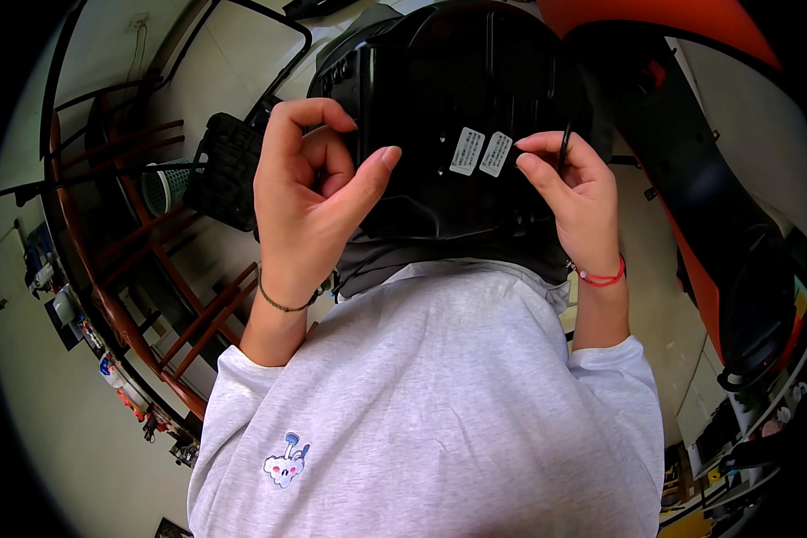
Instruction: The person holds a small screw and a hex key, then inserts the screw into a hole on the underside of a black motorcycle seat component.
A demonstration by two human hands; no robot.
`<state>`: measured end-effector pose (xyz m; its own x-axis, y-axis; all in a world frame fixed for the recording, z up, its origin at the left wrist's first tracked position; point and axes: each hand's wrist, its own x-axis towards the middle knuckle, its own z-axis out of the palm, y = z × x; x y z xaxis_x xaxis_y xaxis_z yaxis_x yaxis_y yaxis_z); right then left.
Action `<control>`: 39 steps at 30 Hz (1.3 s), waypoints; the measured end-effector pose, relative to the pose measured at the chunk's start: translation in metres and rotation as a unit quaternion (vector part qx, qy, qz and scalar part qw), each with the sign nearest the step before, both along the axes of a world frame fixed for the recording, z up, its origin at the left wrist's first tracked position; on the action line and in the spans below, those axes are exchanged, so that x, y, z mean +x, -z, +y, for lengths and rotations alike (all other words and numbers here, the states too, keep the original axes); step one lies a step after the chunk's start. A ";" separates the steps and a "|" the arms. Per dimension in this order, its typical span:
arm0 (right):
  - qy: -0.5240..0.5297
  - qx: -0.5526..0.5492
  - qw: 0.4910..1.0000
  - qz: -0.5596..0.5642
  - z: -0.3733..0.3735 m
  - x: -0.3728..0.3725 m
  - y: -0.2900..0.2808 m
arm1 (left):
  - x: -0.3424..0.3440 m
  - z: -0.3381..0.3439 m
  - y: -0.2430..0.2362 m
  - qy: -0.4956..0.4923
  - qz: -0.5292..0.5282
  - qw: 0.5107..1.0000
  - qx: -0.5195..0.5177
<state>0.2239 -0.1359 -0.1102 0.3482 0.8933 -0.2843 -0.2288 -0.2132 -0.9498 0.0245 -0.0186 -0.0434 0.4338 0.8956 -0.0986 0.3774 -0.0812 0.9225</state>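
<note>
A large, glossy black plastic housing (412, 193) lies in front of me, across my lap. Two small pale printed labels, a left one (467, 151) and a right one (496, 154), sit side by side on it. My left hand (309, 184) hovers over the housing's left part, thumb and forefinger apart and the other fingers curled, with nothing visible between them. Close to the right label, my right hand (576, 184) is closed in a pinch. A thin, dark, curved piece (565, 143) shows at its fingers; its kind and the fingertips' contents cannot be made out.
Left of the housing is a dark, blocky textured object (226, 170), with a pale green basket (163, 188) behind it. Brown wooden chair-like frames (166, 260) stand farther left. A long black and orange panel (690, 170) rises on the right.
</note>
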 end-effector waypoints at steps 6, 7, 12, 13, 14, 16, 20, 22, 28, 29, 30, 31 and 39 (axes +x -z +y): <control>-0.009 0.024 1.000 0.000 0.000 0.005 0.005 | 0.001 0.000 0.000 0.000 0.000 1.000 -0.008; -0.009 0.025 1.000 0.001 0.000 0.006 0.005 | 0.001 0.001 0.000 -0.001 0.000 1.000 -0.011; -0.007 0.041 0.999 -0.018 -0.002 0.008 -0.003 | 0.001 0.002 -0.002 0.000 -0.009 0.999 -0.033; -0.009 0.044 0.999 -0.018 -0.002 0.008 -0.005 | 0.000 0.002 -0.002 0.000 -0.011 0.999 -0.038; -0.011 0.047 0.999 -0.019 -0.002 0.009 -0.007 | 0.000 0.002 -0.002 -0.002 -0.014 0.999 -0.045; -0.016 0.042 0.999 -0.021 -0.001 0.011 -0.010 | 0.000 0.003 -0.002 -0.003 -0.021 0.998 -0.058; -0.035 0.012 0.999 -0.025 0.001 0.016 -0.013 | 0.000 0.003 -0.002 0.003 -0.021 0.998 -0.052; -0.036 0.005 0.999 -0.023 0.002 0.017 -0.013 | -0.001 0.003 -0.001 0.013 -0.022 0.999 -0.046; -0.029 0.000 1.000 -0.006 0.006 0.012 -0.005 | -0.001 0.003 0.001 0.013 -0.023 0.998 -0.048; -0.028 0.000 1.000 -0.005 0.006 0.011 -0.003 | -0.001 0.003 0.001 0.012 -0.020 0.998 -0.051; -0.028 0.001 1.000 -0.002 0.007 0.011 -0.002 | -0.001 0.002 0.000 0.010 -0.017 0.998 -0.053; -0.027 -0.002 1.000 -0.009 0.007 0.010 -0.004 | -0.001 0.002 0.000 0.009 -0.014 0.998 -0.055; -0.004 0.029 0.998 -0.059 -0.003 0.011 -0.031 | -0.004 0.003 0.000 0.026 -0.032 0.997 -0.068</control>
<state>0.2353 -0.1394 -0.0795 0.3691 0.9099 -0.1891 -0.1124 -0.1583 -0.9810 0.0202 -0.0151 -0.0433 0.4892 0.8518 -0.1876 0.3161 0.0274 0.9483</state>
